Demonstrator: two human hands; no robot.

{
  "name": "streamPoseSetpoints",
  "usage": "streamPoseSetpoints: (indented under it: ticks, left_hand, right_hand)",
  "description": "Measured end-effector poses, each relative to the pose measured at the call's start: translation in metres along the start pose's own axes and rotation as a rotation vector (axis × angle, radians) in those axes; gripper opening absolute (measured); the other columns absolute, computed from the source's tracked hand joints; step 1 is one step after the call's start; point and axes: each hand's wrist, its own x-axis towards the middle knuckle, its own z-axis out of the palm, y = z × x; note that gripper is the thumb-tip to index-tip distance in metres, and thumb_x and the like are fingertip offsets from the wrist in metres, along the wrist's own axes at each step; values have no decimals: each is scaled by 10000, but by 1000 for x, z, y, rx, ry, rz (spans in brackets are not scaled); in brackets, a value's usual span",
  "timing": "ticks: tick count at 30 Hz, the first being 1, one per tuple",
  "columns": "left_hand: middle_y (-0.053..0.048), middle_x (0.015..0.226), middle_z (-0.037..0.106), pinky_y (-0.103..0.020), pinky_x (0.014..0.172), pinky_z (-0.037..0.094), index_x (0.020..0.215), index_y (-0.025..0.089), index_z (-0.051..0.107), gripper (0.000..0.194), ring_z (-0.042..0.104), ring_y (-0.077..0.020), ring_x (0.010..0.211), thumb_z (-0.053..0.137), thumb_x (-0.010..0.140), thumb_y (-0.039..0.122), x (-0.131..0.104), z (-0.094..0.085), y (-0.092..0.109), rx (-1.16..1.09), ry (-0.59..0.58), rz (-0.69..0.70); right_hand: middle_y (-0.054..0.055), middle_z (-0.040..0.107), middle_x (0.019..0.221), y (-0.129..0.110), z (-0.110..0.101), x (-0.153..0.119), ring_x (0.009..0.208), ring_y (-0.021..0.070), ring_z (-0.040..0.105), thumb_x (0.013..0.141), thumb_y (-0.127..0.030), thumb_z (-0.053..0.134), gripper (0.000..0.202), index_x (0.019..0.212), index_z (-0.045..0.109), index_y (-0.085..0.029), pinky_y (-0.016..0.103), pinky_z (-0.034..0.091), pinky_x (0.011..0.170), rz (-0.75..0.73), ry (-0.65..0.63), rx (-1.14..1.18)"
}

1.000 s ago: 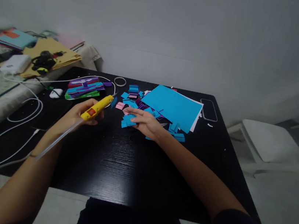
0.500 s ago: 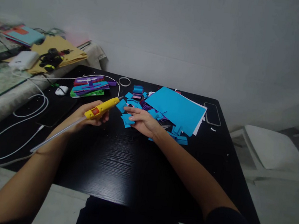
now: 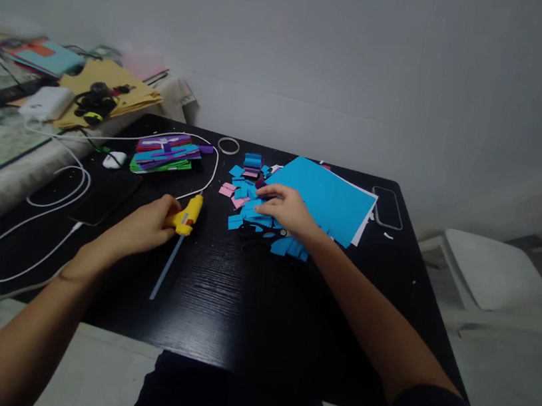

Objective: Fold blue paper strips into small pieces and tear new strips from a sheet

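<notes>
My left hand (image 3: 149, 226) grips a yellow glue gun (image 3: 188, 214) that rests low on the black table (image 3: 216, 303), its clear glue stick (image 3: 165, 272) trailing toward me. My right hand (image 3: 286, 208) lies palm down on a heap of small blue, pink and purple paper pieces (image 3: 246, 198), fingers spread over them. Black scissors (image 3: 259, 232) lie just in front of that hand. A large blue paper sheet (image 3: 325, 197) sits right behind the heap.
A stack of coloured paper strips (image 3: 164, 153) lies at the back left, with a white cable (image 3: 49, 199) looping across the table's left side. A tape ring (image 3: 228, 146) and a phone (image 3: 387, 207) sit near the far edge. Clutter fills a side surface at left.
The glue gun came down from a raised, pointing pose onto the table. My right hand slid farther back onto the paper heap, beside the blue sheet.
</notes>
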Motion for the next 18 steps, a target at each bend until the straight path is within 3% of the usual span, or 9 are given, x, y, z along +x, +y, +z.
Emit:
streamPoseSetpoints:
  ticks: [3, 5, 7, 10, 14, 18]
  left_hand:
    - [-144, 1122, 693, -426, 931, 547, 1089, 169, 613, 422, 697, -325, 1023, 586, 675, 245, 2, 7, -1, 76, -26, 7]
    - [-181, 1147, 660, -490, 940, 546, 1094, 149, 633, 399, 679, -362, 1047, 590, 709, 244, 0, 7, 7, 176, 22, -21]
    - [-226, 1209, 622, -572, 940, 527, 1117, 124, 639, 370, 641, -420, 1107, 593, 790, 291, -6, 6, 26, 254, 155, -36]
    - [-171, 1166, 652, -512, 994, 510, 1113, 137, 641, 291, 642, -349, 1108, 553, 909, 325, -19, 9, 68, 61, 293, 153]
    - [-42, 1031, 719, -358, 876, 543, 1082, 220, 679, 296, 680, -224, 954, 645, 944, 480, -32, 26, 120, -405, 92, 356]
    - [11, 819, 694, -283, 706, 502, 900, 212, 701, 216, 652, -168, 769, 703, 929, 426, -33, 46, 140, -557, -31, 366]
  right_hand:
    - [71, 760, 1057, 2, -5, -20, 890, 212, 723, 664, -179, 836, 308, 951, 725, -194, 425, 616, 886, -20, -15, 43]
    - [54, 758, 1033, 6, -8, -34, 842, 189, 709, 662, -194, 843, 312, 946, 715, -204, 408, 616, 850, -38, -1, 79]
    - [48, 752, 1024, 10, -11, -48, 796, 166, 691, 665, -213, 858, 324, 955, 714, -205, 382, 613, 804, -71, 23, 102]
    - [46, 749, 1001, 11, -11, -70, 807, 160, 692, 691, -241, 877, 344, 996, 722, -206, 344, 604, 772, -125, 8, 115]
    - [36, 751, 1024, 8, -7, -96, 838, 157, 712, 742, -242, 866, 305, 1010, 723, -214, 338, 602, 816, -209, -7, 94]
    - [36, 761, 1080, 10, -8, -115, 873, 160, 728, 789, -222, 835, 258, 1025, 730, -223, 334, 596, 835, -235, 43, 35]
